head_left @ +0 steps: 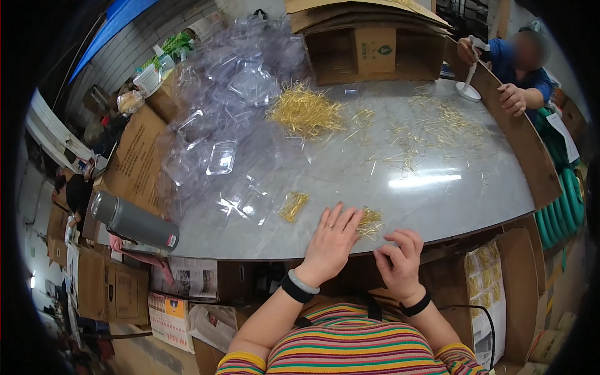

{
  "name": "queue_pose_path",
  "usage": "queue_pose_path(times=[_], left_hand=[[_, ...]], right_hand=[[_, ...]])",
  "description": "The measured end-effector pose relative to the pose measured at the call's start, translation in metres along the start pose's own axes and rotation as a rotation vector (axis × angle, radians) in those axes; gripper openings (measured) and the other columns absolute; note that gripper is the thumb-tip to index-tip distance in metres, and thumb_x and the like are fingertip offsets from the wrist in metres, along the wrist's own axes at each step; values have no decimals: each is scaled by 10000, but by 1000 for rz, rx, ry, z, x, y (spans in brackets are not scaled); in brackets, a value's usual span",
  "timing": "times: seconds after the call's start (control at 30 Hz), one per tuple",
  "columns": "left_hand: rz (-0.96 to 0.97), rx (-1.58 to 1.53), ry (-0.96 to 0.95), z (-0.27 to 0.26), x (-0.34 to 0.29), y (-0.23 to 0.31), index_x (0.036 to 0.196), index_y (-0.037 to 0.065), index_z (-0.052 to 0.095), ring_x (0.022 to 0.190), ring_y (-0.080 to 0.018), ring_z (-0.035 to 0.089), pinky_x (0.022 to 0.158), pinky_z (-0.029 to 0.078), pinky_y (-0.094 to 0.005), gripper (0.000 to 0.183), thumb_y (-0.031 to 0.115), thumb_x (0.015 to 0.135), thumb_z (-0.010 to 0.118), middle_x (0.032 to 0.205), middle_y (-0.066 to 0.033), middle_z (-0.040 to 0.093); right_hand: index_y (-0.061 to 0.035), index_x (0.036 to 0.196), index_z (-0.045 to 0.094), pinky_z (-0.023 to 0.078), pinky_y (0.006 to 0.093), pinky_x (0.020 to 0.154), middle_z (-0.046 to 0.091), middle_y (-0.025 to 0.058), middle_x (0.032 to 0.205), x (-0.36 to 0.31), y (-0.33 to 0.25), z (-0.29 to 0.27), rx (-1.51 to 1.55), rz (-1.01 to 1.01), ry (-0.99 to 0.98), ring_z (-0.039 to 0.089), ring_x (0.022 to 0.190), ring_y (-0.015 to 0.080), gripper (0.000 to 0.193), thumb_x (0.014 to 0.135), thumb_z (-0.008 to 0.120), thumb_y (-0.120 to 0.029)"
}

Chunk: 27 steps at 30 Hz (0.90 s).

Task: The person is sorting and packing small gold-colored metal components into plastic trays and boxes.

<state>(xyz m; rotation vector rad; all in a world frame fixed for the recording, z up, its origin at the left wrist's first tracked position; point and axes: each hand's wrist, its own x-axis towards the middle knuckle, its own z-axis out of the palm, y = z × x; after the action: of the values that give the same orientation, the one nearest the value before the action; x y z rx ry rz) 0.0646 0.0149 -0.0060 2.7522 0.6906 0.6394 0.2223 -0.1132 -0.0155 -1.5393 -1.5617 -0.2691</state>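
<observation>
My left hand lies on the grey tabletop with its fingers stretched out. Its fingertips touch or nearly touch a small bunch of thin gold wire pieces, partly covered by them. On the other side of that bunch, close to the table's front edge, is my right hand. Its fingers are loosely curled and a little apart, with nothing visible in them. To the left of my left hand lies a second small gold bunch. Farther back rises a large heap of the same gold wire pieces.
Clear plastic trays are piled on the left, with a grey bottle at the near left edge. An open cardboard box stands at the back. At the far right, another person holds a white stand behind a cardboard border.
</observation>
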Motion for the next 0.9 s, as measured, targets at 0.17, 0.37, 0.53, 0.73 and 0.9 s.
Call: queue_pose_path(times=[0.17, 0.37, 0.53, 0.73, 0.9], left_hand=[[18, -29, -33, -4, 1, 1, 1502, -2, 365, 1386, -423, 382, 1183, 270, -541, 662, 238, 949, 637, 1445, -193, 455], [9, -33, 18, -4, 4, 3, 1504, -42, 322, 1397, -422, 375, 1193, 271, -529, 735, 239, 918, 665, 1433, -248, 436], [14, 41, 14, 6, -1, -8, 1458, -56, 371, 1393, -414, 385, 1196, 276, -527, 661, 150, 897, 654, 1419, -236, 446], [3, -95, 152, 8, -3, -4, 1422, -45, 432, 1340, -380, 459, 1151, 353, -515, 635, 181, 892, 700, 1376, -211, 492], [-34, -128, 162, 9, -4, -7, 1422, -37, 441, 1331, -383, 469, 1153, 350, -514, 627, 181, 895, 700, 1356, -216, 509]], right_hand=[[-81, 920, 699, 474, 437, 899, 619, 117, 1135, 12, 13, -13, 1, 165, -110, 599, 1010, 319, 169, 776, 787, -89], [35, 1420, 409, 388, 488, 1117, 348, 329, 1492, 22, -4, 13, 187, 260, -174, 395, 1361, 509, 565, 880, 575, 55], [61, 1499, 283, 239, 466, 1209, 248, 322, 1561, 37, -11, 34, 416, 235, -278, 274, 1459, 470, 679, 868, 532, 40], [31, 1554, 208, 183, 468, 1237, 201, 281, 1609, 47, 25, 20, 354, 256, -406, 197, 1516, 423, 785, 834, 522, 29], [18, 1552, 245, 226, 450, 1228, 194, 234, 1636, 53, 11, 28, 775, 427, -402, 221, 1517, 394, 725, 870, 489, 50]])
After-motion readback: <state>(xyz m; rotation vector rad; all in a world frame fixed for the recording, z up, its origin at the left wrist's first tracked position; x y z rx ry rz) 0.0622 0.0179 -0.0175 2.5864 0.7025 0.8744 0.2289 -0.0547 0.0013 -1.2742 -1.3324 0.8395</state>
